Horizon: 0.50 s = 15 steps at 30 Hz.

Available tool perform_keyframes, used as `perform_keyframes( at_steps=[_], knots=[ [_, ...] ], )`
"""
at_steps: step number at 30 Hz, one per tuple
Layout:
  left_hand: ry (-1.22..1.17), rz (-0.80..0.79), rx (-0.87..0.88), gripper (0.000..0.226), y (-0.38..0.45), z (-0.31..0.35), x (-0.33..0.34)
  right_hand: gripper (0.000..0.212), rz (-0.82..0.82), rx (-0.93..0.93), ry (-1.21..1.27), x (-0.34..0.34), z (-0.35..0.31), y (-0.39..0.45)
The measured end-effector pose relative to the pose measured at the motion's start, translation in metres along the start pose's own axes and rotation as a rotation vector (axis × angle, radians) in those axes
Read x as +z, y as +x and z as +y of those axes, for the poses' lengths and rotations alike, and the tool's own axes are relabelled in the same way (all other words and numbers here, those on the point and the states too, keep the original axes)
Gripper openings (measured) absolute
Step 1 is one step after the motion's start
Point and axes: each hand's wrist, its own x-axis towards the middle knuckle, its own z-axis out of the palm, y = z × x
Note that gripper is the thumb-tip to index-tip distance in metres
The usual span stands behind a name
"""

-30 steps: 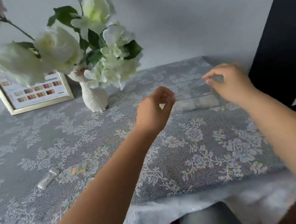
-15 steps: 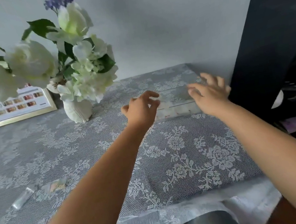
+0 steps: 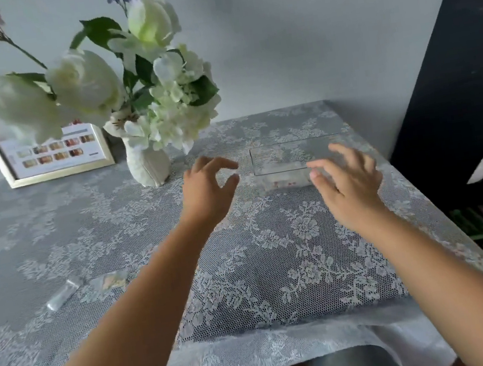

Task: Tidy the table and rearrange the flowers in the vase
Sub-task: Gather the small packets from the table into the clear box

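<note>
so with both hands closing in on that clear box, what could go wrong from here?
1. The clear box is nearly invisible on the lace tablecloth; the right hand may misjudge its edges.
2. The left hand is close to the top-heavy vase; a sideways bump might tip it.
3. Sliding the box could bunch the lace.

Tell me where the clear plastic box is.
The clear plastic box sits on the lace tablecloth at far right, right of the white vase, between both hands.
</note>
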Motion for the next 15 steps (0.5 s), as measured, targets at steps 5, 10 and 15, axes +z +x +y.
perform_keyframes(
  at_steps=[5,10,15],
  knots=[
    [0.152,0.002,-0.109,0.018,-0.048,-0.058,-0.071,0.034,-0.192,-0.172,0.047,0.033,-0.054,-0.032],
    [0.346,-0.155,-0.25,0.033,-0.094,-0.11,-0.126,0.036,-0.434,-0.314,0.075,0.062,-0.111,-0.051],
    [0.397,-0.294,-0.308,0.056,-0.13,-0.138,-0.152,0.045,-0.544,-0.429,0.078,0.079,-0.161,-0.059]
  ],
)
